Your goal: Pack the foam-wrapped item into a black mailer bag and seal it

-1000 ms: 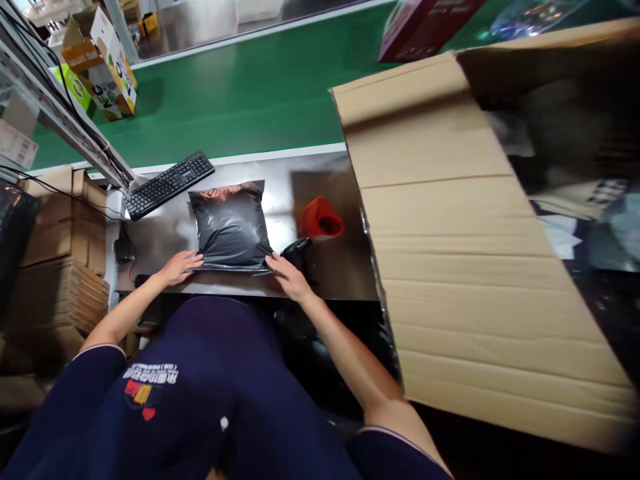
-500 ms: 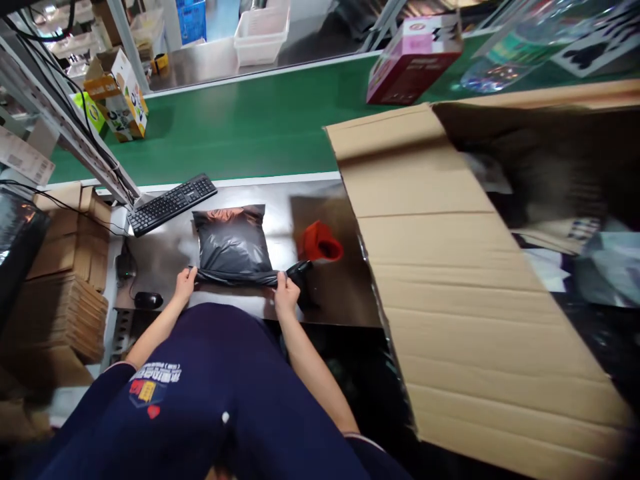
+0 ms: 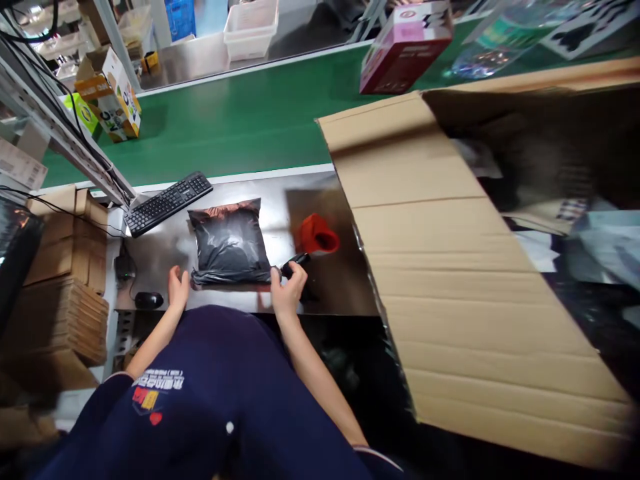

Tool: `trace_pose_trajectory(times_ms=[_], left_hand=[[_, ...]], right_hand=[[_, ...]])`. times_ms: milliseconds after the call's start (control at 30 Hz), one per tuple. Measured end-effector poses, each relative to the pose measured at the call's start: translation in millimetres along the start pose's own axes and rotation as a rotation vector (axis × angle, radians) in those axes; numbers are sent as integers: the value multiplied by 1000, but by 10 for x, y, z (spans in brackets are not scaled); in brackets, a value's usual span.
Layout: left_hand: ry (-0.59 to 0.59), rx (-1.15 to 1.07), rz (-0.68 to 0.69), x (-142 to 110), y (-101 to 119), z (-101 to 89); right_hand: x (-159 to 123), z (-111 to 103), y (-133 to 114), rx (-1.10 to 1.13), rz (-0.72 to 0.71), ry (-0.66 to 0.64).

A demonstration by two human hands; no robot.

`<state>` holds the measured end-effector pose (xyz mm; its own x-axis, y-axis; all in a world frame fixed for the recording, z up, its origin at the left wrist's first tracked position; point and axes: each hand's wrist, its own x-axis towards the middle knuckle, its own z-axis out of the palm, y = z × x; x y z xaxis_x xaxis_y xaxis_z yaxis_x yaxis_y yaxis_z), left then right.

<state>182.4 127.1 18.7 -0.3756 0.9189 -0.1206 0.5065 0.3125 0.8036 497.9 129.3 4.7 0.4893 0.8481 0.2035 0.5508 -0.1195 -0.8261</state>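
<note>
A black plastic mailer bag (image 3: 229, 241) lies flat on the shiny steel table (image 3: 330, 287), its near edge folded over. My left hand (image 3: 177, 288) rests on the table just left of the bag's near corner, fingers apart and holding nothing. My right hand (image 3: 287, 290) sits at the bag's near right corner with fingers spread; its fingertips reach toward a black handheld scanner (image 3: 295, 265) lying beside the bag. Whether the right hand touches the scanner is unclear.
A red object (image 3: 317, 235) lies right of the bag. A keyboard (image 3: 167, 193) and a mouse (image 3: 149, 300) are on the left, by stacked flat cartons (image 3: 65, 293). A big open cardboard box (image 3: 450, 280) fills the right. Behind runs a green conveyor (image 3: 240, 120) carrying a pink box (image 3: 405, 47).
Both hands gripped the bag's near edge and folded it over; now they have let go and drawn slightly back, the right one shifting toward the scanner.
</note>
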Motion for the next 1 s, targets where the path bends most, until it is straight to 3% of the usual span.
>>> trace_pose_trajectory(times_ms=[67,133,267,367,533,633,733,833,933,1000], left_hand=[[-10,52,138,-64,102,133],[-108,110,273,-70,208,368],[-240,130,231,120,233,762],[-318,96,203,256,111,769],[-339,298,311,158,32,478],[-303,490,235,41,150,151],[-216,578,181,50,520,-350],[100,597,341,257,1198,-1044],[459,691,403,641,1978,-1870],[644,763,386,939,2426,-2401]], right_hand=[[-89,68,-177,-131,-201,-129],[-119,212,-274,-235,-263,-251],[23,450,-52,-191,-228,-385],[169,472,276,-58,-186,-491],[128,322,525,-9,-79,-556],[-45,139,484,-67,-169,-414],[-71,26,299,-156,-401,-160],[128,173,-110,-277,-634,-103],[269,523,-570,-353,-832,-224],[280,736,-716,-348,-912,-272]])
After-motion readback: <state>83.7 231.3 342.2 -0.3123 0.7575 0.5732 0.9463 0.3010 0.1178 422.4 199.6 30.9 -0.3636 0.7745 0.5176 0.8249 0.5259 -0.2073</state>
